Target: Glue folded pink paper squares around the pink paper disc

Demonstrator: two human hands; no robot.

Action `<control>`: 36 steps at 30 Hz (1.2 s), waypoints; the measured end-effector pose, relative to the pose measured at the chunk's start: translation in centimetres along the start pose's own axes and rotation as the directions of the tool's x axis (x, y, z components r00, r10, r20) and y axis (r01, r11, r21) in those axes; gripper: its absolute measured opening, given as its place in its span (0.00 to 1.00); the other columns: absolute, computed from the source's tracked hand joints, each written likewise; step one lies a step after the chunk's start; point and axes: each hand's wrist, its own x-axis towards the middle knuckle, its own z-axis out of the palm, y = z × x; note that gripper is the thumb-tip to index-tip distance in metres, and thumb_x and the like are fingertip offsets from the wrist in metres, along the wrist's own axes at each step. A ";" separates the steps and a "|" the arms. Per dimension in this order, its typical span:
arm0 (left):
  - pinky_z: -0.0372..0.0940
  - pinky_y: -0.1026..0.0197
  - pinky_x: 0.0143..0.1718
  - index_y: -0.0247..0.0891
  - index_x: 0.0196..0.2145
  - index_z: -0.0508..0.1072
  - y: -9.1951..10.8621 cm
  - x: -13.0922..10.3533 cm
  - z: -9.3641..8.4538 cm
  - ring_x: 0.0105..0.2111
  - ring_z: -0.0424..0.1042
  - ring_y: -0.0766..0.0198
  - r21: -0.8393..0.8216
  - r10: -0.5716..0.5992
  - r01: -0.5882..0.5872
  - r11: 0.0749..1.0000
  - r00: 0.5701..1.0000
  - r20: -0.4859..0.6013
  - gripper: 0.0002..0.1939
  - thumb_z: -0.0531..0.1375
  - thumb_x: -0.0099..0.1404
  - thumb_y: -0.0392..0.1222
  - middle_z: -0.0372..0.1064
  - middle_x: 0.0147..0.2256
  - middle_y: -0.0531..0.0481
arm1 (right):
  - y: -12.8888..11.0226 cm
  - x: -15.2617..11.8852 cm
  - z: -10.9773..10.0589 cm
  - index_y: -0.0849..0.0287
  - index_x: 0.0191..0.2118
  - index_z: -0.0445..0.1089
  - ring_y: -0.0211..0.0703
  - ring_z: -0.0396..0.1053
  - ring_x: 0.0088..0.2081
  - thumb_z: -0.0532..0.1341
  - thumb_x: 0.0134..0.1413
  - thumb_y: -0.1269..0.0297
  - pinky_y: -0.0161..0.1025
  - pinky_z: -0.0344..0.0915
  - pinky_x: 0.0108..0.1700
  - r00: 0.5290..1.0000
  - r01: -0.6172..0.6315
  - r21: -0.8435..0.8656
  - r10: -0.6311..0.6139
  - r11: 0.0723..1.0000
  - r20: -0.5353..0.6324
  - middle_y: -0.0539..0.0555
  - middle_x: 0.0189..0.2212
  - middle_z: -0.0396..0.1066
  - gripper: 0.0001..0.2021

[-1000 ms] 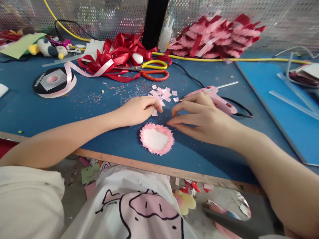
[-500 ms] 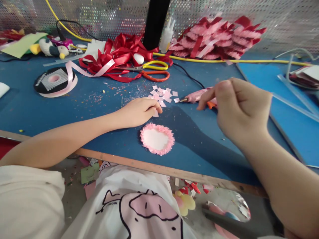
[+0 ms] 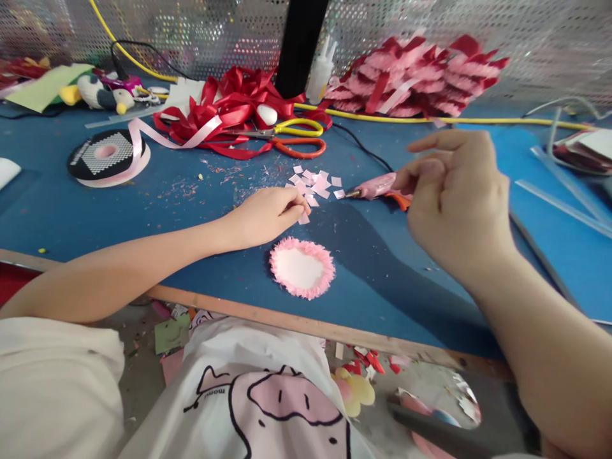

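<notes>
My left hand point(image 3: 268, 218) rests low over the table with thumb and fingertips together. A small pink ribbon square point(image 3: 303, 219) shows at those fingertips and looks pinched there. Just beyond lies a loose pile of more pink ribbon squares point(image 3: 319, 183). A white disc with a fluffy pink rim point(image 3: 301, 268) lies flat, nearer to me. My right hand point(image 3: 454, 197) is raised, its fingers partly stretched out, and I see nothing held in it. Behind it a pink glue gun point(image 3: 375, 187) lies on its side, nozzle towards the squares, its rear hidden by the hand.
Yellow-and-orange-handled scissors point(image 3: 297, 137) lie beside tangled red ribbon point(image 3: 239, 105). A ribbon spool point(image 3: 106, 156) is at left. Pink-and-red fluffy pieces point(image 3: 411, 76) are stacked at the back near a squeeze bottle point(image 3: 320, 71). A blue board point(image 3: 564, 210) lies at right; a yellow cable point(image 3: 411, 117) crosses behind.
My right hand has turned and shifted slightly left, with its fingers lifted and straightened. The square at my left fingertips has slid slightly right; the left hand has barely moved.
</notes>
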 end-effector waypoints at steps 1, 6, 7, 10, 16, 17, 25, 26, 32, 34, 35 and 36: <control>0.69 0.57 0.52 0.36 0.41 0.81 0.0 0.0 0.0 0.40 0.78 0.62 0.009 -0.003 0.003 1.000 1.000 -0.005 0.12 0.56 0.74 0.33 0.81 0.37 0.48 | 0.0 0.0 0.0 0.51 0.57 0.65 0.41 0.75 0.31 0.49 0.71 0.68 0.46 0.72 0.42 1.000 0.024 0.011 -0.024 1.000 -0.006 0.50 0.33 0.76 0.15; 0.71 0.57 0.50 0.37 0.41 0.85 -0.1 0.0 0.2 0.37 0.79 0.62 0.019 0.008 -0.007 1.000 0.999 -0.039 0.10 0.62 0.72 0.36 0.84 0.37 0.48 | 0.6 -0.1 0.1 0.53 0.58 0.65 0.45 0.76 0.38 0.52 0.60 0.75 0.48 0.74 0.42 0.992 0.122 -0.057 -0.124 0.991 -0.036 0.58 0.44 0.75 0.23; 0.72 0.57 0.49 0.38 0.41 0.86 -0.1 0.0 0.2 0.36 0.80 0.62 0.018 0.015 -0.014 1.000 0.999 -0.045 0.09 0.63 0.72 0.36 0.85 0.37 0.49 | 0.7 -0.1 0.1 0.53 0.58 0.66 0.47 0.77 0.41 0.53 0.58 0.75 0.48 0.75 0.42 0.990 0.128 -0.089 -0.132 0.988 -0.041 0.60 0.47 0.75 0.23; 0.73 0.57 0.48 0.39 0.39 0.87 -0.2 -0.1 0.3 0.34 0.80 0.63 0.021 0.032 -0.031 0.999 0.998 -0.056 0.09 0.64 0.69 0.34 0.85 0.34 0.50 | 0.8 0.0 0.0 0.55 0.56 0.68 0.52 0.79 0.45 0.56 0.53 0.75 0.52 0.77 0.45 0.992 0.109 -0.175 -0.118 0.979 -0.044 0.63 0.50 0.76 0.25; 0.76 0.59 0.44 0.37 0.38 0.87 -0.4 -0.3 0.3 0.32 0.82 0.63 -0.052 0.018 -0.023 0.998 0.995 -0.096 0.07 0.68 0.64 0.33 0.85 0.33 0.49 | 2.7 -0.1 0.2 0.64 0.41 0.77 0.78 0.78 0.51 0.62 0.64 0.49 0.69 0.73 0.50 0.956 -0.126 -0.624 0.262 0.771 0.130 0.79 0.44 0.79 0.20; 0.76 0.59 0.44 0.37 0.39 0.87 -0.5 -0.3 0.3 0.32 0.82 0.63 -0.057 0.020 -0.026 0.998 0.995 -0.100 0.07 0.69 0.63 0.33 0.85 0.33 0.49 | 3.3 0.0 0.2 0.62 0.36 0.75 0.76 0.79 0.47 0.61 0.64 0.45 0.66 0.73 0.47 0.927 -0.116 -0.663 0.319 0.740 0.194 0.78 0.40 0.78 0.22; 0.76 0.58 0.43 0.39 0.39 0.88 -0.7 -0.2 0.3 0.32 0.82 0.63 -0.045 0.044 -0.048 0.998 0.995 -0.091 0.10 0.67 0.62 0.31 0.86 0.34 0.49 | 5.9 0.4 0.7 0.54 0.38 0.66 0.52 0.69 0.29 0.63 0.62 0.51 0.48 0.63 0.35 0.945 -0.089 -0.574 0.251 0.814 0.209 0.62 0.29 0.72 0.13; 0.76 0.58 0.43 0.38 0.39 0.88 -0.7 -0.2 0.3 0.33 0.82 0.62 -0.045 0.046 -0.050 0.998 0.995 -0.091 0.10 0.67 0.62 0.31 0.86 0.34 0.49 | 5.7 0.4 0.7 0.54 0.41 0.65 0.50 0.67 0.28 0.64 0.62 0.49 0.47 0.61 0.34 0.954 -0.109 -0.532 0.238 0.840 0.180 0.60 0.29 0.72 0.15; 0.76 0.59 0.45 0.37 0.37 0.87 -0.6 -0.2 0.3 0.33 0.83 0.63 -0.095 0.046 -0.056 0.994 0.993 -0.106 0.08 0.68 0.62 0.31 0.86 0.34 0.49 | 3.6 1.2 0.0 0.49 0.34 0.53 0.41 0.56 0.25 0.72 0.51 0.48 0.42 0.53 0.29 0.962 0.001 -0.226 0.061 0.974 0.267 0.49 0.26 0.64 0.24; 0.77 0.59 0.45 0.37 0.37 0.86 -0.6 -0.2 0.3 0.34 0.83 0.62 -0.120 0.030 -0.044 0.992 0.993 -0.113 0.08 0.68 0.61 0.30 0.86 0.34 0.49 | 2.7 1.3 0.0 0.49 0.32 0.50 0.40 0.54 0.25 0.71 0.52 0.52 0.43 0.52 0.29 0.952 0.084 -0.165 -0.030 0.983 0.305 0.48 0.24 0.61 0.24; 0.77 0.59 0.45 0.36 0.38 0.86 -0.5 -0.3 0.3 0.34 0.84 0.62 -0.132 0.022 -0.037 0.991 0.993 -0.113 0.08 0.69 0.61 0.30 0.86 0.34 0.48 | 2.3 1.3 0.1 0.49 0.31 0.49 0.40 0.54 0.25 0.70 0.51 0.54 0.43 0.52 0.30 0.948 0.116 -0.150 -0.064 0.982 0.311 0.48 0.25 0.60 0.24; 0.77 0.59 0.45 0.36 0.39 0.85 -0.6 -0.3 0.3 0.35 0.84 0.61 -0.144 0.016 -0.032 0.989 0.994 -0.111 0.09 0.69 0.60 0.30 0.85 0.34 0.48 | 2.0 1.2 0.2 0.49 0.31 0.49 0.41 0.54 0.26 0.69 0.51 0.56 0.43 0.52 0.31 0.946 0.138 -0.144 -0.088 0.980 0.311 0.48 0.25 0.60 0.23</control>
